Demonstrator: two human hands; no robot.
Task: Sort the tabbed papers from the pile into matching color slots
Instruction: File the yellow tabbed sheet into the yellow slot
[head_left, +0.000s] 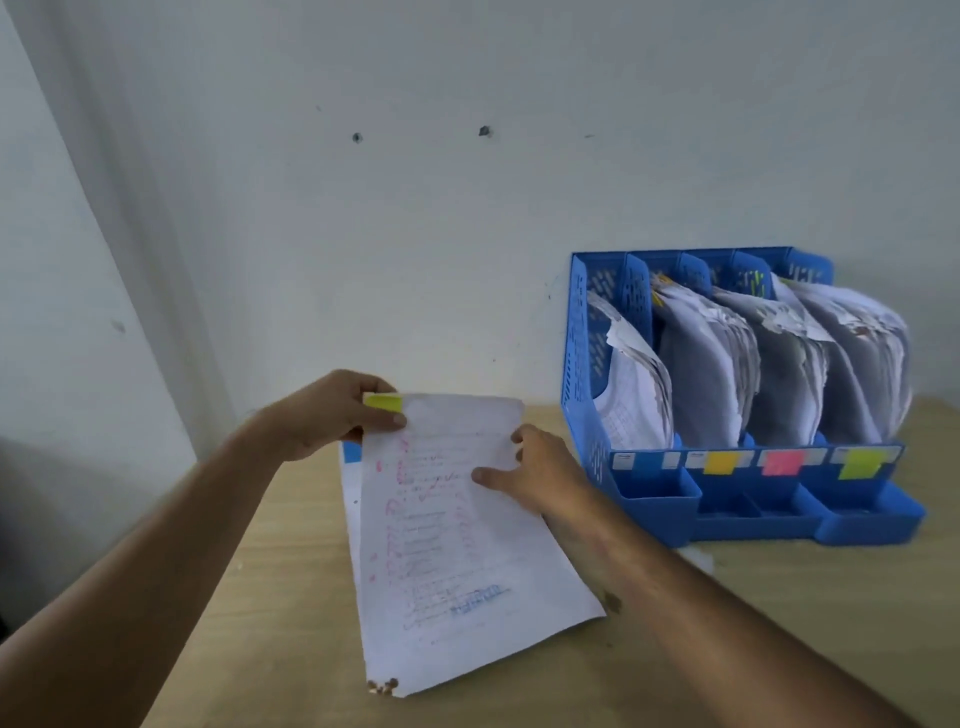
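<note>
While both forearms reach in from lower frame edges, sheet (457, 545) with red scribbles lies lifted at frame centre over wooden table (779, 623). Left hand (332, 415) pinches sheet's top left corner, thumb beside yellow-green tab (383, 401). Right hand (540, 475) rests on sheet's right edge, fingers loosely spread, thumb on top. Pile (350, 467) peeks out beneath, blue tab showing. Blue file rack (587, 415) stands centre right against wall, four slots stuffed with papers, labelled blue, yellow, pink, green left to right.
</note>
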